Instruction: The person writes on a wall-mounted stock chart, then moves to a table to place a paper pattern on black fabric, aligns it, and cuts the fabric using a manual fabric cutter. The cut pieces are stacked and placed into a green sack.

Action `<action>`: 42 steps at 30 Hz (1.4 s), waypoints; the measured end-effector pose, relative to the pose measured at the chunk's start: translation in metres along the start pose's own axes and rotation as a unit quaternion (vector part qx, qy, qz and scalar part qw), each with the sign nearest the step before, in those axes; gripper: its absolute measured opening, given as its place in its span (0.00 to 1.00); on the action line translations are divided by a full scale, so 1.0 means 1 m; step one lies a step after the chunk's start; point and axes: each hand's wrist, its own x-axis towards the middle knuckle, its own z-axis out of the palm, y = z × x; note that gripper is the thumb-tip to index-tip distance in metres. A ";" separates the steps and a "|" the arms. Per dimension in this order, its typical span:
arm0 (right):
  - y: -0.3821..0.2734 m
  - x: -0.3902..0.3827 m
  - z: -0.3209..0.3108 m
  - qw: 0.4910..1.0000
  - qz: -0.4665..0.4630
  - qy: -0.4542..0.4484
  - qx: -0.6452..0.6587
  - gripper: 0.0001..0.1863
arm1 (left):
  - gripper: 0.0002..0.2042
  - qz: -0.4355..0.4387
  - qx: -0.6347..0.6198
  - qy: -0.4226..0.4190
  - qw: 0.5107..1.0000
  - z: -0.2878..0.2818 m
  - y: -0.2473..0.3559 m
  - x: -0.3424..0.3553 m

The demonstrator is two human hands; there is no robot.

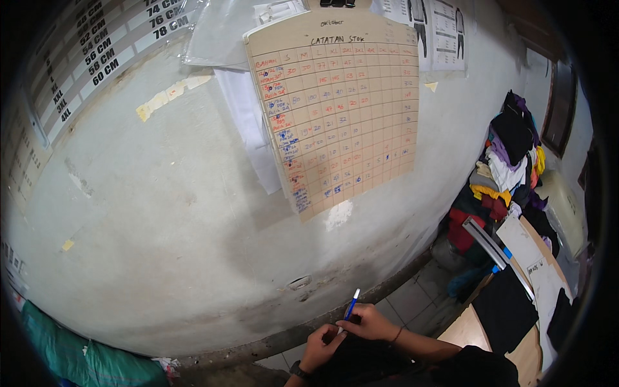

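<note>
A slim blue pen (351,306) with white ends slants upright between my hands, low in the picture. My right hand (374,322) has its fingers closed around the barrel. With thumb and fingertips, my left hand (321,347) pinches the pen's lower white end, so the two hands nearly touch. Whether that end is a cap cannot be made out. On the wall ahead and above hangs a tan paper sheet (361,138) with a hand-drawn table in red and blue ink, under a black clip.
White papers (242,122) hang behind the sheet. A size chart (97,51) is at upper left. Piled clothes (509,151) stand at the right, near a table with black cloth (506,306) and a metal ruler-like bar (485,242). A green sack (97,355) lies lower left.
</note>
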 end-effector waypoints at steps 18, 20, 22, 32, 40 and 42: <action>0.016 0.007 0.019 0.991 0.005 -0.060 0.119 0.16 | 0.08 0.004 -0.019 -0.009 1.000 0.001 -0.002 -0.007; 0.020 0.008 0.022 0.991 -0.016 -0.039 0.127 0.15 | 0.07 -0.026 -0.033 0.015 0.999 0.004 -0.002 -0.003; 0.027 0.004 0.023 0.992 -0.009 -0.025 0.123 0.14 | 0.09 -0.012 0.012 0.016 1.000 0.005 -0.004 0.004; 0.072 -0.015 -0.016 0.974 0.169 0.070 0.131 0.13 | 0.24 -0.186 0.294 -0.146 0.926 -0.023 -0.119 0.005; -0.067 0.043 -0.135 0.831 -0.263 0.456 0.181 0.16 | 0.24 -0.387 0.167 -0.047 0.906 -0.107 -0.257 -0.108; -0.072 0.046 -0.148 0.699 -0.503 0.482 0.160 0.17 | 0.22 -0.419 0.038 -0.004 0.907 -0.113 -0.273 -0.134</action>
